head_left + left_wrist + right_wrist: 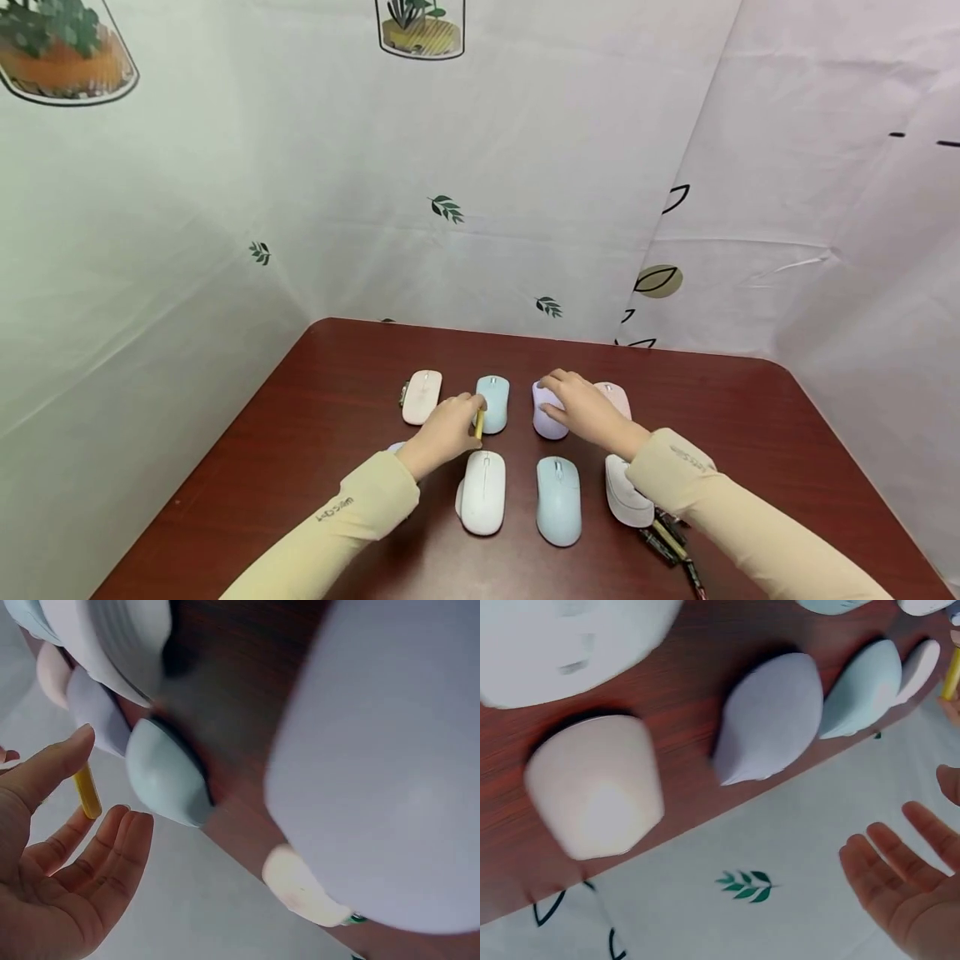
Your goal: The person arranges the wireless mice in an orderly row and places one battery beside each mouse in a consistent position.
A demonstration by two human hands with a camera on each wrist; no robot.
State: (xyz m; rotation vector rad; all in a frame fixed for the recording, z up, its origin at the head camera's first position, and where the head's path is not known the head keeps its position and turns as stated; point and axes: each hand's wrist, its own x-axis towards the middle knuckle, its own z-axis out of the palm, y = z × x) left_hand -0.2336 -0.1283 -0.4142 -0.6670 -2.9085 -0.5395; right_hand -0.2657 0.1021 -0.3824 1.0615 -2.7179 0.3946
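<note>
My left hand (448, 427) pinches a slim yellow battery (478, 423) between thumb and fingers, above the gap between a light blue mouse (492, 398) and a white mouse (483, 493). In the left wrist view the battery (88, 793) hangs tilted from the thumb, the other fingers loosely bent. My right hand (581, 404) hovers by a lilac mouse (549, 417), its fingers overlapping the mouse's right side in the head view. The right wrist view shows those fingers (892, 862) spread and gently bent, with nothing held.
A cream mouse (422, 398) lies back left and a pink mouse (615, 396) back right. In front are a larger blue mouse (558, 502) and a white-grey mouse (628, 496). Loose black and yellow batteries (662, 542) lie beside my right sleeve. A printed curtain (525, 167) encloses the brown table (270, 467).
</note>
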